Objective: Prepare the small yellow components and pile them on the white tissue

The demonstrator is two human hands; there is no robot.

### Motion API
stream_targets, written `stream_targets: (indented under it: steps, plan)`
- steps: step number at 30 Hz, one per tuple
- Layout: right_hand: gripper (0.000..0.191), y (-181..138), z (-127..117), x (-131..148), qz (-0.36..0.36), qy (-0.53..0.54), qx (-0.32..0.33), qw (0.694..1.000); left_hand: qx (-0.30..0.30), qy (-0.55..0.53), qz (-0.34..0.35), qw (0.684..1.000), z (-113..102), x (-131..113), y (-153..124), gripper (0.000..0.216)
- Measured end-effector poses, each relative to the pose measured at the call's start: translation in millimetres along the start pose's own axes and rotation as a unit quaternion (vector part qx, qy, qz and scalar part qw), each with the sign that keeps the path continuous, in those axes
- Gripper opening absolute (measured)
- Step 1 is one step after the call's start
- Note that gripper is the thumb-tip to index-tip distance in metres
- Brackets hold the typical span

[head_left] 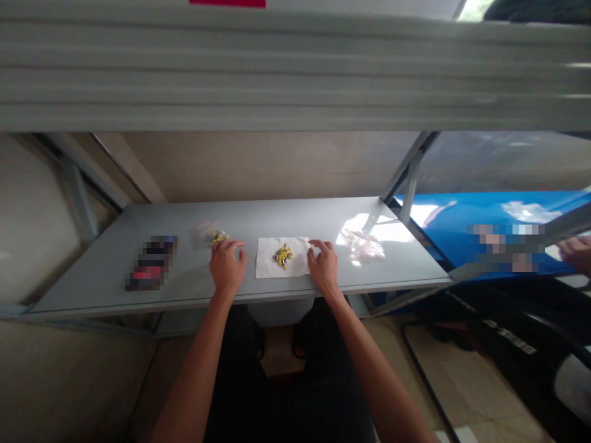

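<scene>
A small pile of yellow pieces with metallic-looking parts [283,255] lies on a white paper sheet [265,267]; their exact kind is too small to make out. To the left of the sheet, my left hand [227,266] rests with fingers curved, thumb and forefinger apart and nothing visible between them. Just beyond its fingertips is a clear plastic bag [202,234] with similar yellow pieces [219,237]. My right hand [324,266] is at the sheet's right edge, fingers bent and a gap showing between thumb and forefinger. Its fingertips overlap or touch the paper's edge.
Several clear plastic bags [364,247] lie right of my right hand on the grey shelf table [184,295]. A blurred-out object [151,263] lies at the left. A grey upper shelf [295,74] crosses above. Another person's hand [575,252] is near the blue table [455,215].
</scene>
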State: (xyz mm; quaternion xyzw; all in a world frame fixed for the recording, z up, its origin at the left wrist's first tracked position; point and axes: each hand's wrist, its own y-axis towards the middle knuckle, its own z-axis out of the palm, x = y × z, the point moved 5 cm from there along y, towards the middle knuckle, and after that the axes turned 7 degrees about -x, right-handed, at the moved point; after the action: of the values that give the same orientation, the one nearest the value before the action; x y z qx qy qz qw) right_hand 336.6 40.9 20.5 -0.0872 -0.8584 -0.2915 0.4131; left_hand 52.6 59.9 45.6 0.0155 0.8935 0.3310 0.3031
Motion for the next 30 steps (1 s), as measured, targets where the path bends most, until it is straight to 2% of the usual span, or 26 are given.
stream_targets:
  steps: [3, 7, 14, 17, 19, 20, 21, 22, 25, 26, 27, 28, 30]
  plan:
    - [0.035, -1.3, -3.6, -2.6, 0.019, -0.012, -0.033, 0.999, -0.047, 0.056, -0.003, 0.997, -10.4, 25.9, 7.4, 0.033]
    - [0.036, 0.0, -4.8, -7.4, 0.040, -0.008, -0.034, 0.999, -0.033, 0.068, -0.036, 0.997, -5.9, 52.7, 10.8, 0.042]
    - [0.034, 1.9, -7.2, -11.4, 0.051, 0.025, -0.028, 0.998, -0.029, 0.112, -0.017, 0.993, -4.5, 50.8, 8.0, 0.027]
    - [0.035, 0.9, -8.3, -11.1, 0.056, 0.033, -0.035, 0.997, -0.053, 0.055, -0.034, 0.996, -8.7, 51.4, 7.9, 0.025]
    - [0.035, 0.4, -8.5, -10.7, 0.055, 0.037, -0.039, 0.997, -0.096, -0.048, -0.076, 0.991, -12.5, 55.4, 8.6, 0.022]
    - [0.035, 0.3, -8.4, -10.5, 0.054, 0.039, -0.041, 0.997, -0.126, -0.126, -0.115, 0.977, -14.2, 59.3, 8.8, 0.021]
    - [0.035, 0.3, -8.2, -10.4, 0.052, 0.041, -0.043, 0.997, -0.154, -0.218, -0.163, 0.950, -14.7, 64.0, 8.7, 0.021]
    - [0.035, 0.4, -8.0, -10.4, 0.050, 0.043, -0.045, 0.997, -0.175, -0.319, -0.214, 0.907, -13.4, 68.3, 8.4, 0.021]
    - [0.034, 0.7, -7.0, -10.6, 0.043, 0.048, -0.048, 0.997, -0.166, -0.580, -0.327, 0.728, -1.7, 69.9, 8.4, 0.015]
    - [0.034, 0.6, -6.7, -10.4, 0.041, 0.049, -0.047, 0.997, -0.147, -0.632, -0.346, 0.678, 2.0, 66.2, 8.4, 0.012]
    - [0.033, 0.4, -6.7, -9.9, 0.039, 0.051, -0.047, 0.997, -0.129, -0.666, -0.359, 0.641, 4.9, 61.5, 7.9, 0.010]
    - [0.032, 0.1, -7.2, -8.9, 0.036, 0.053, -0.049, 0.997, -0.115, -0.685, -0.367, 0.618, 7.2, 56.4, 6.5, 0.010]
    - [0.031, -0.7, -9.7, -4.4, 0.025, 0.058, -0.061, 0.996, -0.086, -0.696, -0.370, 0.609, 11.6, 44.3, 2.1, 0.015]
